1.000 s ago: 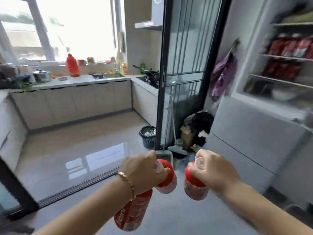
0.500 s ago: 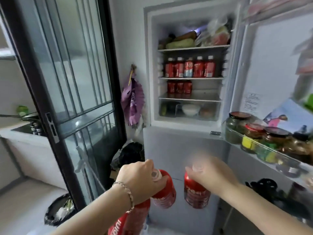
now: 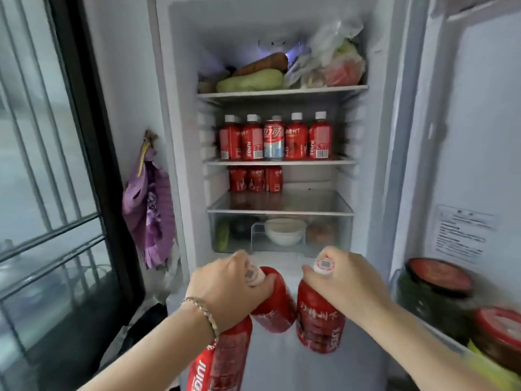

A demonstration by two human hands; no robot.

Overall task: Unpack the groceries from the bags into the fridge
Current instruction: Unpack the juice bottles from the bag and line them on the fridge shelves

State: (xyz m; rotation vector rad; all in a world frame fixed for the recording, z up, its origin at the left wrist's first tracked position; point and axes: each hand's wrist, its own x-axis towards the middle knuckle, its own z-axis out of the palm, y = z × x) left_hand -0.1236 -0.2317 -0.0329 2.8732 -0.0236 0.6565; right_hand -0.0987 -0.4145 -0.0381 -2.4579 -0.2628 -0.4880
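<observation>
Before the open fridge (image 3: pixel 180 122), seen from the head camera, the left hand (image 3: pixel 228 289) has its fingers curled round the necks of two red drink bottles: the upper bottle (image 3: pixel 275 309) hangs by its white cap, and the lower bottle (image 3: pixel 222 359) slants down under the wrist. The right hand (image 3: pixel 349 280) grips a third bottle (image 3: pixel 320 325) by its cap, upright, just beside the upper bottle. All three hang below the crisper drawer (image 3: pixel 282 241), outside the compartment. A second ago the camera faced the kitchen counter with the same grips; half a second ago the fridge stood further off. Now it fills the view, so the walk looks finished and shelving comes next. The middle shelf (image 3: pixel 282 162) already carries a full row of like bottles and a can. The glass shelf (image 3: pixel 318 201) below it holds three at its left and is bare to the right, likely the spot for these. Jars (image 3: pixel 439 289) crowd the door rack near the right forearm, a knock risk.
</observation>
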